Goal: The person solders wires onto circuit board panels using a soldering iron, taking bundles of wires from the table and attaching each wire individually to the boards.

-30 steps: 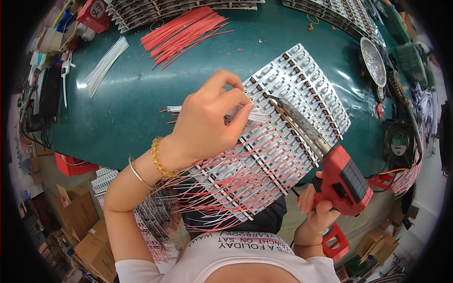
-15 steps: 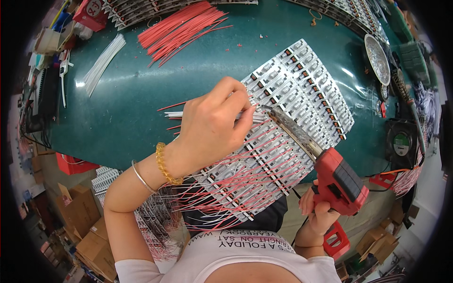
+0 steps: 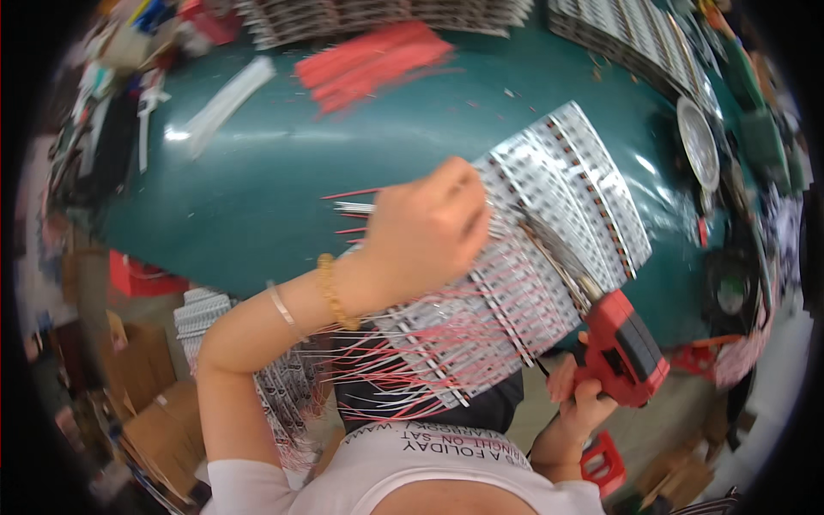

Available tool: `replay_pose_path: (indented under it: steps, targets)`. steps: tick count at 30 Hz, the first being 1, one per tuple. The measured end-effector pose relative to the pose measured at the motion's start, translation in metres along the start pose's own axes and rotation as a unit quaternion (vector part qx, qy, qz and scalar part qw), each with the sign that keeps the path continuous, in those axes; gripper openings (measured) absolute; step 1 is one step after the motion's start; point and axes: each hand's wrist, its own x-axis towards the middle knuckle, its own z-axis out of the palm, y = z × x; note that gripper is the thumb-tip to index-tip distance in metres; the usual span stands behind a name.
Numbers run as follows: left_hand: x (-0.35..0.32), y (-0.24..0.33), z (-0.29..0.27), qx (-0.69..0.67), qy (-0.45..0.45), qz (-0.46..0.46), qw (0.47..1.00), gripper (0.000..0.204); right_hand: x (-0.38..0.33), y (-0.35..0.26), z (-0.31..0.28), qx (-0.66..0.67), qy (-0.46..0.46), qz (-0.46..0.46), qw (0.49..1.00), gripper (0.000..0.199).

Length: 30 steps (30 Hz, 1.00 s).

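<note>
My left hand [image 3: 429, 227] is closed over a small bundle of white wires [image 3: 354, 208], whose ends stick out on its left beside a few red ones. Its fingertips, blurred, are at the middle of a panel of small silver circuit boards [image 3: 571, 193]. In my right hand [image 3: 585, 403] is a red and black soldering gun [image 3: 622, 348], its metal barrel slanting up-left over the panel. The tip lies just right of my left fingers; whether it touches a board cannot be made out. Red and white wires [image 3: 378, 360] trail from the panel's near part towards my lap.
On the green table [image 3: 249, 206] lie a pile of red wires [image 3: 373, 69] and white wires [image 3: 227, 103]. More board panels [image 3: 386, 17] line the far edge. A round metal dish [image 3: 697, 142] and a black fan [image 3: 731, 287] stand at right. Cardboard boxes [image 3: 137, 365] sit lower left.
The whole view has shifted, so the table's things appear lower and further right, and blurred. The soldering gun's tip is slightly further from my left fingers. Both hands keep their holds.
</note>
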Motion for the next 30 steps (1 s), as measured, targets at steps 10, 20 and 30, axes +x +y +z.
replay_pose_path:
  steps: [10, 20, 30]
  targets:
    - [-0.009, 0.005, 0.015, 0.025, 0.023, 0.042, 0.999, 0.011, 0.004, -0.004, 0.002, 0.158, -0.024, 0.016, 0.987, 0.055]
    - [-0.006, 0.004, 0.004, -0.044, 0.0, 0.071, 0.996, 0.024, 0.0, -0.022, 0.019, 0.149, -0.007, -0.017, 0.989, 0.043]
    - [-0.008, 0.009, 0.007, 0.026, 0.034, 0.05, 0.998, 0.016, -0.006, -0.021, 0.01, 0.145, -0.012, 0.008, 0.989, 0.041]
